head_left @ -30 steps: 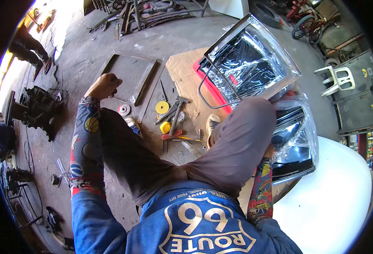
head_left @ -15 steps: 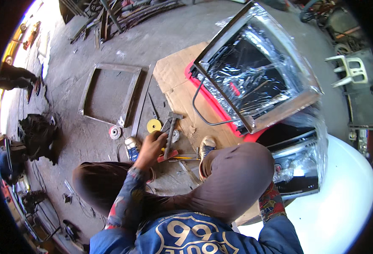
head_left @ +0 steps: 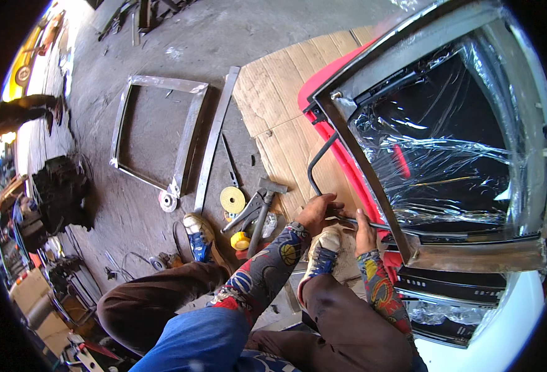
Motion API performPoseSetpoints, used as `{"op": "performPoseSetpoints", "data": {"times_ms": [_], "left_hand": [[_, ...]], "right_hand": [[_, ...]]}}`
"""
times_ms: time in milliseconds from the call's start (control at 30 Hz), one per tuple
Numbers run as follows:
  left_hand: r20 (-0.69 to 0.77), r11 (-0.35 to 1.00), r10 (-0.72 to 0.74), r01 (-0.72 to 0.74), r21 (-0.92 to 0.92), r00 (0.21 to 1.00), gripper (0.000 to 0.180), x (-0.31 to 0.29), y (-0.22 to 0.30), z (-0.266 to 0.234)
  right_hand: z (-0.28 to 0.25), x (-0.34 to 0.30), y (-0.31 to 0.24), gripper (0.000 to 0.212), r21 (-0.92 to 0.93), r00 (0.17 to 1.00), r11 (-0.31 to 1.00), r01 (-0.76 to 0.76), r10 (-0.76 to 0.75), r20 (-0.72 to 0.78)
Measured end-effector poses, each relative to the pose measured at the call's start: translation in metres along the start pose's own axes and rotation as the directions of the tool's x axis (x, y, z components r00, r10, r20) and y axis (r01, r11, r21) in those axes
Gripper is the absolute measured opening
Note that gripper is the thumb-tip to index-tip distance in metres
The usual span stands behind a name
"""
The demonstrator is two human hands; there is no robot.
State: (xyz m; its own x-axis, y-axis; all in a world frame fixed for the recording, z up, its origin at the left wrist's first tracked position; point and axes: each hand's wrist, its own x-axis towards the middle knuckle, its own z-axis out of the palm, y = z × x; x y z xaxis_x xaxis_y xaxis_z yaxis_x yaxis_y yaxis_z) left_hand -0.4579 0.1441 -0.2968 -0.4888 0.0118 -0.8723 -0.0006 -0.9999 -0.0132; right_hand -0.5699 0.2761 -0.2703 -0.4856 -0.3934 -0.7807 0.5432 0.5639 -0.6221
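My left hand [head_left: 315,214] is closed round the lower bend of a dark bent metal rod [head_left: 312,170], just beyond my right shoe. My right hand [head_left: 365,234] grips the same rod nearer the panel, its fingers partly hidden. The rod's upper end meets the red edge of a large panel [head_left: 341,149] wrapped in clear plastic. A rectangular bare metal frame [head_left: 385,197] rests over that panel. Left of my hands lie a hammer [head_left: 260,220], locking pliers [head_left: 245,212], a yellow disc [head_left: 232,199] and a yellow tape measure [head_left: 240,240].
Cardboard [head_left: 273,102] lies under the panel. A smaller metal frame [head_left: 200,111], a flat metal bar [head_left: 216,139] and a grinding disc [head_left: 168,201] lie on the concrete floor. More plastic-wrapped panels and a white curved surface [head_left: 497,341] are at my right. Another person's legs [head_left: 28,116] show far left.
My left hand has left the hammer and pliers and moved right to the bent rod. My right hand has come into view at the rod. My view has shifted closer to the panel.
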Motion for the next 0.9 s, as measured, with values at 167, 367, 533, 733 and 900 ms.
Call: {"op": "performPoseSetpoints", "data": {"times_ms": [167, 367, 533, 733, 900], "left_hand": [[0.057, 0.998, 0.053, -0.055, 0.026, 0.997, 0.039, -0.014, 0.008, -0.004], [0.132, 0.95, 0.071, -0.107, 0.293, 0.989, 0.04, -0.022, 0.011, -0.014], [0.285, 0.341, 0.334, -0.397, 0.852, 0.898, 0.039, -0.028, 0.03, -0.049], [0.064, 0.327, 0.653, -0.357, 0.875, 0.754, 0.031, -0.047, 0.05, -0.109], [0.139, 0.344, 0.758, -0.571, 0.745, 0.638, 0.027, -0.059, 0.034, -0.13]], "right_hand": [[0.008, -0.011, -0.009, 0.057, 0.067, 0.996, 0.996, 0.065, -0.069, 0.056], [0.003, -0.012, -0.006, 0.06, -0.004, 0.996, 0.998, 0.069, -0.069, 0.053], [0.004, -0.007, -0.01, 0.051, 0.08, 0.995, 0.997, -0.007, -0.001, 0.103], [0.011, 0.0, -0.016, 0.036, 0.012, 0.98, 0.981, -0.192, 0.191, 0.064], [0.008, -0.001, -0.009, 0.031, 0.063, 0.977, 0.979, -0.196, 0.19, 0.094]]}}
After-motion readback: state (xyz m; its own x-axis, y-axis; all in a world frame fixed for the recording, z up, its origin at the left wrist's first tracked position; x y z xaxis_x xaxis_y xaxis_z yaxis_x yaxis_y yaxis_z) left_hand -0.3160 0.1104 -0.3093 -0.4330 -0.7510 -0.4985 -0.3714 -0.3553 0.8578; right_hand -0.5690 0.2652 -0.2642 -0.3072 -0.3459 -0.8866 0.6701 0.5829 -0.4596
